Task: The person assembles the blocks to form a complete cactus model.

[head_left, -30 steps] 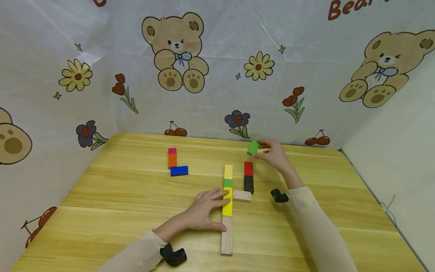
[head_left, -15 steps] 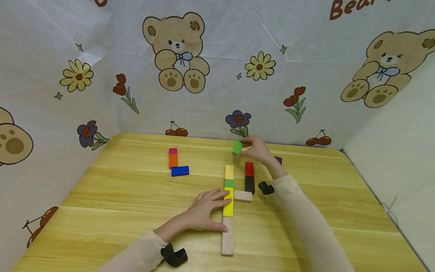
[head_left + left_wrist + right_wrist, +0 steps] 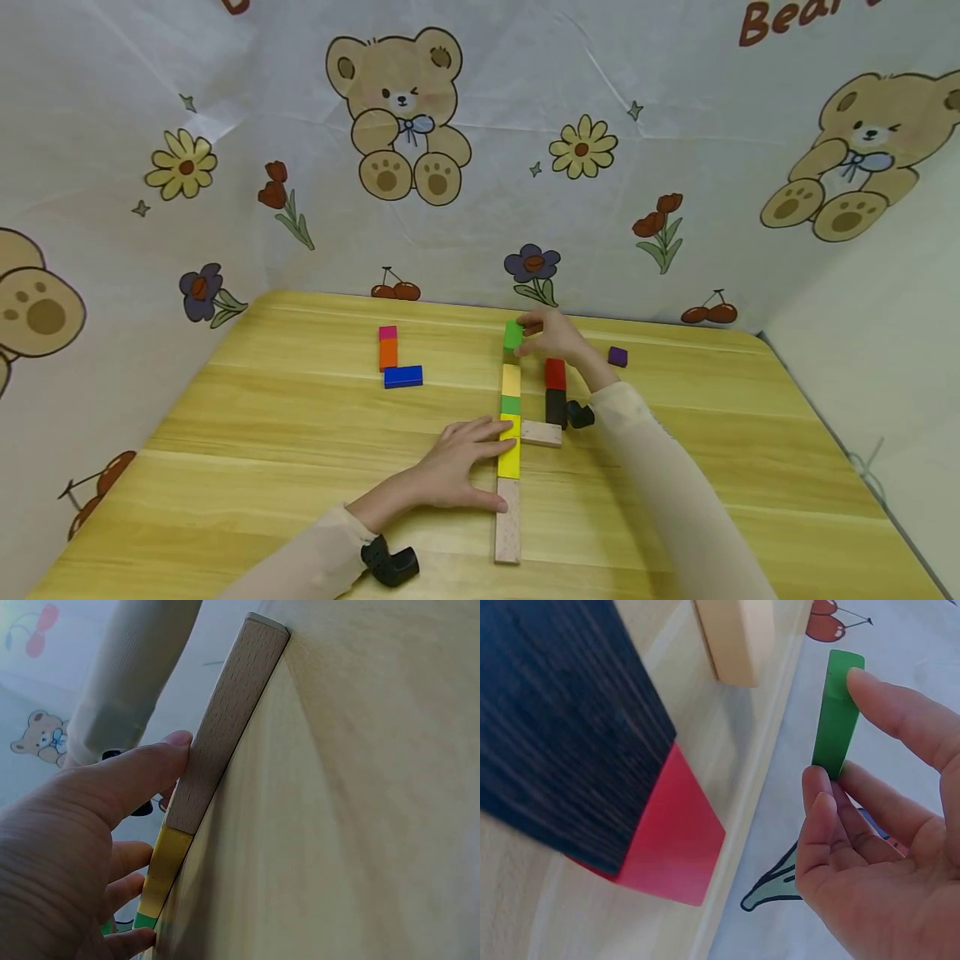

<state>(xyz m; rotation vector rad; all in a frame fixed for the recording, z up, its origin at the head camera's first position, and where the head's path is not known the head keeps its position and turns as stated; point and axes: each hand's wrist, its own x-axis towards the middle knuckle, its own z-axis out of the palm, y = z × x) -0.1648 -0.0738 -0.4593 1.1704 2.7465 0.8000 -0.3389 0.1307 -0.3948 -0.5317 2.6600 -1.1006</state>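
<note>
Bears and flowers cover the cloth hung behind my wooden table.

My right hand is at the far side of the table. It pinches a small green block between thumb and fingers, and no other finger is wrapped round it. The green block is just past the far end of a long row of blocks. I cannot tell if it touches the table or hangs a bit above it.

The row runs away from me in one line. First comes a plain wood bar, then a yellow bar, then a little green piece, then a pale yellow block.

My left hand lies flat on the table, fingers out straight. The thumb rests against the side of the wood bar, and the fingertips touch the yellow bar. It grips nothing.

A short wood block sticks out to the right of the row. Past it a black block and a red block sit end to end.

Off to the right is a tiny purple cube. Well off to the left sit a pink block, an orange block and a blue block, close together.
</note>
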